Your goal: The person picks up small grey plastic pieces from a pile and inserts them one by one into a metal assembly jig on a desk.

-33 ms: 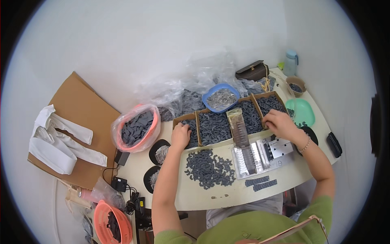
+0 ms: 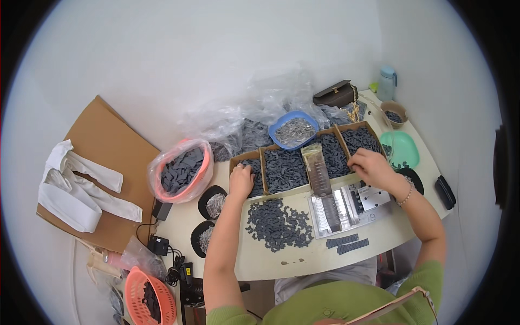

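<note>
**Both hands at the trays of small dark parts**

We see a curved, pale cream worktable (image 2: 379,238) reaching across the lower middle of the view; along its far edge stands a row of shallow brown cardboard trays (image 2: 264,172) filled with small dark grey plastic parts; behind them lies a heap of crumpled clear plastic bags (image 2: 238,116); to the left, off the table, a flat brown cardboard sheet (image 2: 103,141) carries folded white cloth (image 2: 76,192); near the table's left end sits a pink round basket lined with clear plastic (image 2: 181,170), holding more dark pieces; a blue oval bowl of thin metal bits (image 2: 293,130) rests behind the trays; a loose pile of dark grey parts (image 2: 279,223) spreads on the table in front of us; just right of it lies a shiny metal jig with ridged slots (image 2: 346,206), and a narrow clear strip (image 2: 317,169) leans from it across the trays.

Our left hand (image 2: 241,181) rests in the leftmost tray, fingers curled down onto the parts; we cannot tell whether it grips any; our right hand (image 2: 372,168) sits at the near edge of the rightmost tray, fingers bent together, and what they pinch, if anything, is hidden; two short dark strips (image 2: 346,244) lie near the table's front edge.
</note>
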